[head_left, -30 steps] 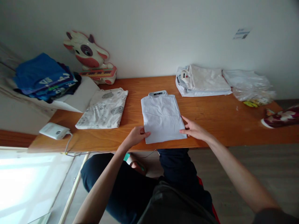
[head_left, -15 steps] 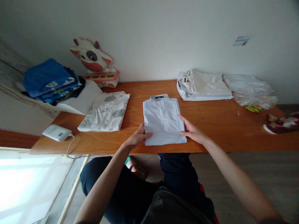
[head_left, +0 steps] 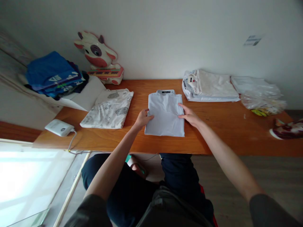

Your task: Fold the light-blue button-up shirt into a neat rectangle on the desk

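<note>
- Wooden table (head_left: pixel 213 132) runs along a pale wall; a folded white shirt (head_left: pixel 165 115) lies flat at its middle.
- Left of that shirt lies a printed folded garment (head_left: pixel 107 108); to its right, near the wall, a pale folded stack (head_left: pixel 209 86).
- Judged from its neat rectangle, the shirt's folding looks finished; only placing seems left.
- Left hand (head_left: pixel 142 118) and right hand (head_left: pixel 189 115) press its side edges, fingers loosely curved, not clenched.
</note>
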The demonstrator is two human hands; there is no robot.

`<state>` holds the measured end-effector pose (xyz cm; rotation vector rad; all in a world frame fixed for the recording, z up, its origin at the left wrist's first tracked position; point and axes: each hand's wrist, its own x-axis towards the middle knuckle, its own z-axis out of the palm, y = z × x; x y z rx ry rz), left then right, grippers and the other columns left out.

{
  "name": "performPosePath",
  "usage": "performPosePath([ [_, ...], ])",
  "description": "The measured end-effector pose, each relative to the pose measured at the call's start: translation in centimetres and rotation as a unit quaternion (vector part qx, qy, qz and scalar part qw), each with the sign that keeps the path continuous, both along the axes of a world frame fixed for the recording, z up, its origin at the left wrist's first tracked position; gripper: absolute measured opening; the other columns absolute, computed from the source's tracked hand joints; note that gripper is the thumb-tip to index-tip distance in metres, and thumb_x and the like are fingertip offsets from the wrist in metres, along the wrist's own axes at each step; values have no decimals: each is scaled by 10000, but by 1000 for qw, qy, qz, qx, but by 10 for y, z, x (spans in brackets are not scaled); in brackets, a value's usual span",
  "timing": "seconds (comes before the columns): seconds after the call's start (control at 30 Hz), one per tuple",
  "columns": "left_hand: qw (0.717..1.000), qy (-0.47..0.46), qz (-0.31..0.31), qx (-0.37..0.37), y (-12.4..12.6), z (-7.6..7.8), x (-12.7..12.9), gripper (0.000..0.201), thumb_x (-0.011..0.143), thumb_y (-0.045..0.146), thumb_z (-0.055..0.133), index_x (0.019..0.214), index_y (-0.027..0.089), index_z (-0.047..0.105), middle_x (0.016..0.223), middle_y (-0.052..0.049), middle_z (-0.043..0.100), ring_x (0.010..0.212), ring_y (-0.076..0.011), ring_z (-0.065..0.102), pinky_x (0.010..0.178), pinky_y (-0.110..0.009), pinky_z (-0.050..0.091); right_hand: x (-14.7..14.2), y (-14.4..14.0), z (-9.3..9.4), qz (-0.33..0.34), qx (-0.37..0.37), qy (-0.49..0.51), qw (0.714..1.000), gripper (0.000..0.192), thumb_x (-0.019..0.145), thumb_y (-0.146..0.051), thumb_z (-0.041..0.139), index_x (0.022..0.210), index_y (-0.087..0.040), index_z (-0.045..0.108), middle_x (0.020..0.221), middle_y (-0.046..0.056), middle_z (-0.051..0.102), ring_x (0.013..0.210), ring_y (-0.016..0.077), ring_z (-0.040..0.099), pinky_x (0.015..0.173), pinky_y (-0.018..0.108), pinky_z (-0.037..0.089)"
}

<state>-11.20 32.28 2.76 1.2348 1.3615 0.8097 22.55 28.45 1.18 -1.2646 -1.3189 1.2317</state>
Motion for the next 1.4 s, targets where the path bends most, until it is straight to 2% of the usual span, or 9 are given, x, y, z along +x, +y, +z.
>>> performPosePath([
  [0.1,998,-5,-46,-53,5,-2,-8,745,706,296,955,1383,161,676,1155,-124,805,996,-261,782,833,-350,632,6,5,1,30,15,-34,999,955,714,-217,858,1621,-344,586,1793,-4,472,1678,283,398,1422,480,261],
  [0.23,997,11,-50,-60,31,6,-5,467,850,568,866,1047,159,755,932,-97,788,877,-249,768,767,-343,627,5,25,7,-29,29,-122,992,697,785,-274,840,1469,-234,711,1591,99,679,1513,356,582,1355,558,378],
  [0.37,995,79,-52,-36,45,8,1,290,830,394,880,958,169,747,745,-20,719,720,-184,702,691,-299,600,4,35,12,0,12,-91,996,756,737,-179,775,1486,-234,686,1478,82,746,1381,335,666,1283,556,463],
  [0.47,982,57,-149,-98,35,10,-8,349,729,310,917,1013,170,769,827,-50,784,718,-206,728,664,-324,618,13,23,19,64,-14,-81,995,829,698,-155,788,1511,-272,676,1506,59,726,1398,330,649,1276,534,461],
  [0.57,964,50,-226,-133,25,13,-18,406,698,334,938,1028,171,767,916,-96,798,763,-247,751,673,-377,636,19,11,26,123,-14,-137,983,686,740,-222,843,1417,-292,756,1405,44,761,1328,332,672,1235,518,488],
  [0.77,992,117,-24,38,36,8,-10,431,665,199,885,983,207,594,912,-2,648,844,-178,642,750,-307,569,0,32,19,12,20,-178,984,568,803,-192,777,1369,-236,797,1304,62,813,1224,329,733,1185,539,537],
  [1.03,993,-39,-90,59,53,-2,-7,746,670,116,716,1407,200,641,1311,-96,718,1110,-236,709,918,-352,605,-3,38,-8,7,30,-120,992,923,814,-98,710,1699,-267,515,1766,24,513,1619,255,502,1385,503,352],
  [1.23,968,180,-28,173,54,-10,16,750,800,98,711,1541,161,621,1579,-161,630,1491,-339,574,1302,-499,443,-8,39,-7,-17,30,-161,986,955,838,-86,668,1747,-264,436,1818,23,422,1683,242,401,1422,508,259],
  [1.4,936,249,-18,247,40,-12,30,727,965,145,584,1677,225,460,1770,-142,440,1623,-319,445,1346,-522,391,-14,35,-9,-61,78,-194,976,1019,844,-96,654,1794,-225,309,1866,49,321,1717,228,324,1433,467,223],
])
